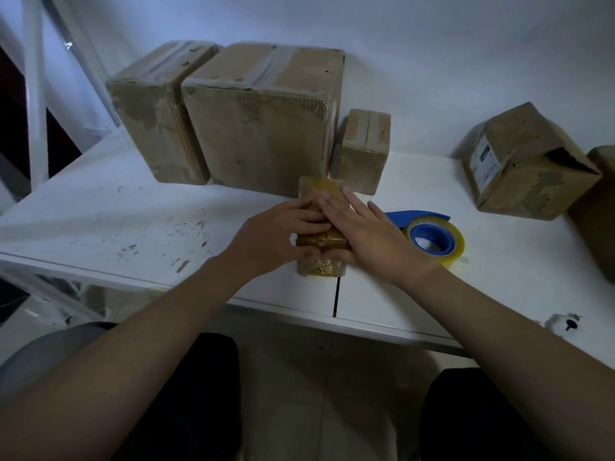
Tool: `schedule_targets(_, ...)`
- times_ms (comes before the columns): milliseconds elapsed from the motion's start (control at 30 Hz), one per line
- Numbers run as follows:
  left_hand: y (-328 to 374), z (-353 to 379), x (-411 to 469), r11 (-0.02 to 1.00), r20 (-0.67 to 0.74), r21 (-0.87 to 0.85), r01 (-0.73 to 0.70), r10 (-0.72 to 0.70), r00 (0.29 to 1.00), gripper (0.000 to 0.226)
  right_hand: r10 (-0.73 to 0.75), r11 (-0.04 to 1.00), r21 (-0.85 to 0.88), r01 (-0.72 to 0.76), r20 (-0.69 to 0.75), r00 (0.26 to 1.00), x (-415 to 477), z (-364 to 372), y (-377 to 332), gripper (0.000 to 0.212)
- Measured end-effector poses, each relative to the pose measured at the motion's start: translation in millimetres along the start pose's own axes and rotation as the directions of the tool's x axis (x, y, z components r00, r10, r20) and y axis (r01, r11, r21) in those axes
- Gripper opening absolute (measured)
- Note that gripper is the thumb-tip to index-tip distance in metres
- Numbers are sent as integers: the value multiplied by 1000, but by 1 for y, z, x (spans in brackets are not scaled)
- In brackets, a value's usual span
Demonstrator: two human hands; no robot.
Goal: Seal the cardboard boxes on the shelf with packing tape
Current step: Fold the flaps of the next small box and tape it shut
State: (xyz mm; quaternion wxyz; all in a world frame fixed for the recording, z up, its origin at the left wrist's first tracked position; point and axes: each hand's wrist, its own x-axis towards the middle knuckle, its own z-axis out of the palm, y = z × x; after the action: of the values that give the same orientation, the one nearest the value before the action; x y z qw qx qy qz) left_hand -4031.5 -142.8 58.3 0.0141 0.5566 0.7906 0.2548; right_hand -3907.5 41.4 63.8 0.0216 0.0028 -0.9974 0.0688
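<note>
Centre of frame: a small box [320,189], wrapped in glossy yellowish tape, lies on the white shelf [100,214] with its long axis running away from the viewer. Both hands are on it. The left grip [276,237] grasps the box from its left side, fingers curled over the top and thumb against the near end. The right grip [372,241] is released: its fingers lie straight and flat along the top of the box, the fingertips reaching toward the far end.

Just right of the right grip, a roll of clear packing tape [457,242] sits in a blue dispenser [416,216], resting on the shelf.

Behind the small box, upper centre: a large cardboard box [263,128] with clear tape along its top seam and edges. Touching its left side stands a narrower taped box [156,118]. Just beside its right side stands a low cube-shaped box [364,151], its top flaps closed.

Right of frame, well apart from the hands: a tilted cardboard box [529,168] bearing a white label, one flap gaping open. A further brown box [599,211] is cut off by the right edge.

The shelf surface is scuffed at left, and a dark seam runs from beneath the small box to the near edge. A pale wall [432,44] closes the background. Lower frame: both bare forearms and the person's dark-clothed legs [199,394].
</note>
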Motion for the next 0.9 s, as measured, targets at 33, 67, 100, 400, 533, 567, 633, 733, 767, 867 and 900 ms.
schedule_targets(33,1,-1,0,1000,-2,8,5,-5,1000,55,-2,1000,-18,2,-2,1000,0,1,0,92)
schedule_targets(67,2,-2,1,1000,-7,21,10,-10,1000,54,-7,999,-45,7,4,1000,-1,0,2,95)
schedule_targets(100,3,-3,2,999,-15,34,15,-15,1000,54,-10,998,-63,11,16,1000,-3,-3,3,97)
schedule_targets(400,7,-6,7,989,-69,115,96,-89,994,48,490,865,135,-483,-24,871,-40,-23,95,54)
schedule_targets(533,21,-6,12,986,-76,110,128,-120,990,43,691,687,151,-711,166,703,-55,-16,110,64)
schedule_targets(567,25,-7,14,983,-83,118,144,-134,987,43,686,674,197,-712,193,702,-57,-14,108,67)
schedule_targets(633,33,-10,17,978,-98,131,160,-148,984,40,694,640,291,-711,179,698,-60,-13,103,66)
schedule_targets(733,44,-11,21,973,-131,139,184,-166,977,33,731,568,398,-720,158,664,-64,-19,101,52)
schedule_targets(767,48,-11,23,969,-156,144,201,-178,972,30,735,545,439,-714,161,659,-66,-22,101,48)
schedule_targets(867,66,-11,30,962,-233,137,238,-202,951,22,732,486,598,-638,120,670,-72,-40,95,41)
schedule_targets(900,72,-11,32,966,-245,101,238,-208,947,19,726,468,643,-606,110,678,-74,-48,92,42)
